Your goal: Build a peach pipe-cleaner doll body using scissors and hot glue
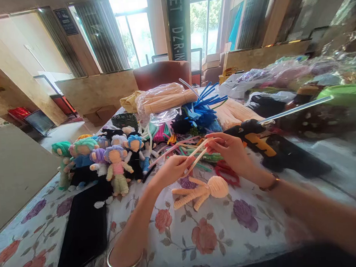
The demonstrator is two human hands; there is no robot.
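Observation:
Between my hands two pale peach pipe cleaners (200, 149) run side by side at a slant. My left hand (177, 168) is closed on their lower ends, and my right hand (223, 145) pinches the upper ends. Just below lies a bare peach doll body (218, 186) made of pipe cleaners, its round head to the right and limbs to the left. A pair of red-handled scissors (227, 173) rests under my right hand, partly hidden by it. Loose coloured pipe cleaners (182, 149) are strewn behind my hands.
Several finished dolls (116, 167) stand at the left, behind a black flat device (83, 227). A black and orange glue gun (260, 143) with a clear stick is at the right. Blue pipe cleaners (202, 111) and wrapped peach bundles (169, 97) lie at the back. Plastic bags (287, 71) fill the far right.

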